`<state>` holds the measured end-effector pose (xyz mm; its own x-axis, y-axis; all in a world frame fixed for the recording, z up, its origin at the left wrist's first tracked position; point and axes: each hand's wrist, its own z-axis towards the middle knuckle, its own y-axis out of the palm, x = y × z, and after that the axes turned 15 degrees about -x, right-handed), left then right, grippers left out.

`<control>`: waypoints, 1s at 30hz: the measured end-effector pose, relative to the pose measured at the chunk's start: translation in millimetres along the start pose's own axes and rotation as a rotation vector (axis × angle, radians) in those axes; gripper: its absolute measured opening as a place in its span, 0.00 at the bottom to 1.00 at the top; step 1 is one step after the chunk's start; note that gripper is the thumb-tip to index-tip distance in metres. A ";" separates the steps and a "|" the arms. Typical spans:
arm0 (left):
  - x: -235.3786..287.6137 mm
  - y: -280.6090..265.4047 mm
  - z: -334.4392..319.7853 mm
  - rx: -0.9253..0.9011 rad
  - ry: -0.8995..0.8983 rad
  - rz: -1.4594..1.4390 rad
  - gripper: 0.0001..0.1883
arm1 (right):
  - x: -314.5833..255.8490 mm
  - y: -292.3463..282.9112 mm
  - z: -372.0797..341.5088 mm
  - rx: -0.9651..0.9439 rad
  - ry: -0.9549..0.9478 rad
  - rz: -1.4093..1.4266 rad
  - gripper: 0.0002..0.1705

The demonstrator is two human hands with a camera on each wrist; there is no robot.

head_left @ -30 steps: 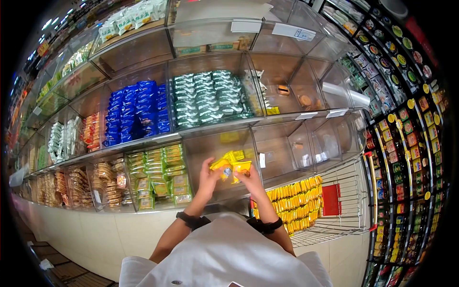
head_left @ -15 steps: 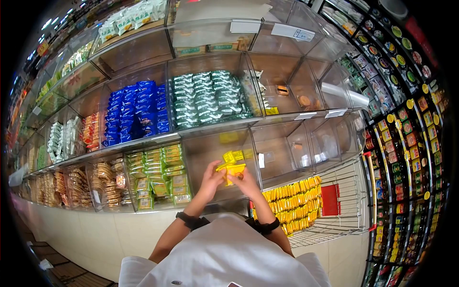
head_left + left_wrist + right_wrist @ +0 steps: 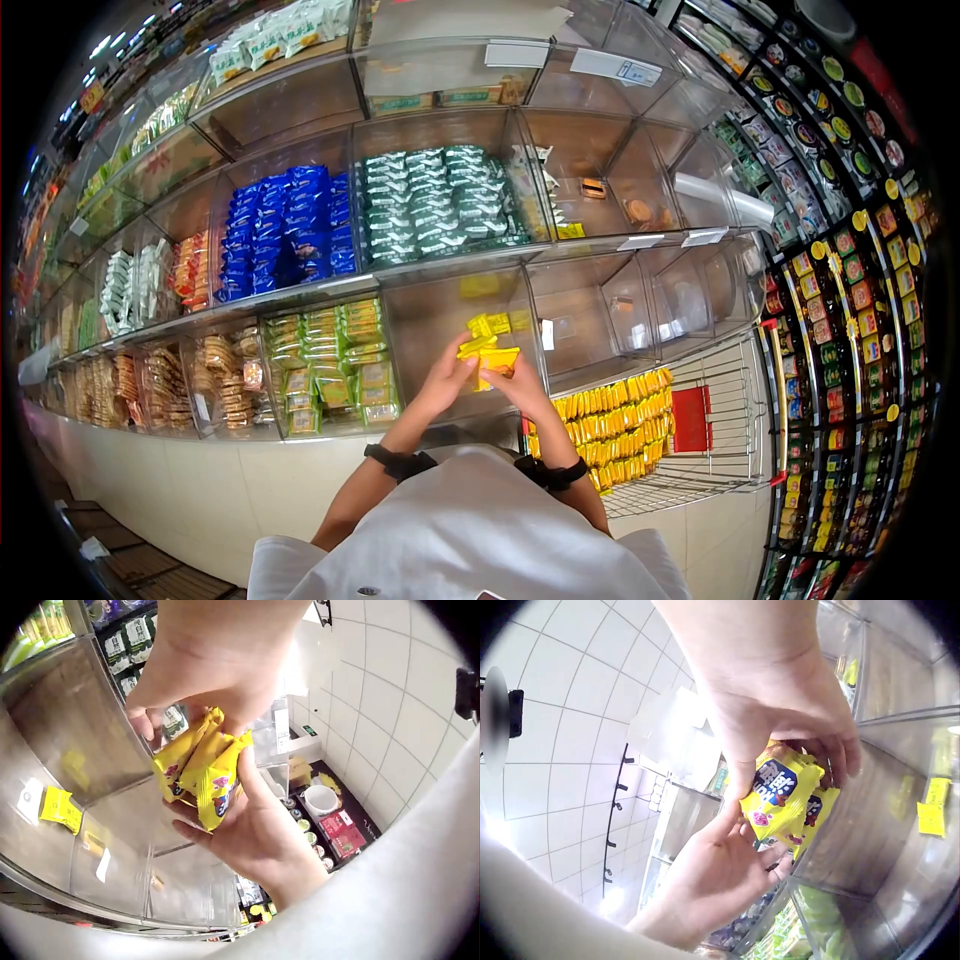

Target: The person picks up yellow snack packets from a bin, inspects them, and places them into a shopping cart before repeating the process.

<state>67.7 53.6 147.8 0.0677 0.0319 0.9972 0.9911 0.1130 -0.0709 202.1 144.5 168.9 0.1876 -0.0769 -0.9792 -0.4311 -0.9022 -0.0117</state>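
Note:
Several yellow packets [image 3: 497, 362] are gathered between both hands, over a clear-walled bin. My left hand [image 3: 443, 378] grips them from the left, and my right hand [image 3: 521, 387] holds them from the right. Seen by the left wrist camera, the packets [image 3: 202, 769] lie side by side, with the left hand [image 3: 217, 667] above and the right hand [image 3: 259, 832] below. In the right wrist view the right hand's fingers curl over the packets [image 3: 784, 791]. Beyond the hands, one yellow packet [image 3: 491, 324] lies in the bin.
A wire cart [image 3: 740, 420] with rows of yellow packets [image 3: 610, 425] stands at the right. Green packs [image 3: 330, 370] fill the bin to the left; blue packets [image 3: 285, 235] and dark green packets [image 3: 440, 205] sit in bins above. Clear dividers [image 3: 535, 330] flank the hands.
Both hands have drawn slightly closer around the packets. The packets have turned from a spread-out position into a tighter bunch. The packet lying in the bin shows more clearly.

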 end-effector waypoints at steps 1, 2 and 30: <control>5.3 -0.5 -1.3 -0.005 -0.024 -0.033 0.24 | -1.0 0.4 0.1 -0.008 -0.004 -0.004 0.25; 8.9 -0.7 -2.0 -0.010 -0.048 -0.067 0.24 | -2.6 0.9 0.2 -0.016 -0.008 -0.008 0.25; 14.0 8.0 -4.8 0.044 0.082 -0.431 0.18 | 10.4 8.8 2.2 0.017 -0.042 0.138 0.21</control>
<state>77.1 50.2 161.3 -0.3400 -0.1060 0.9344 0.9251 0.1410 0.3526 198.4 136.7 158.1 0.0883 -0.1818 -0.9794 -0.4652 -0.8769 0.1208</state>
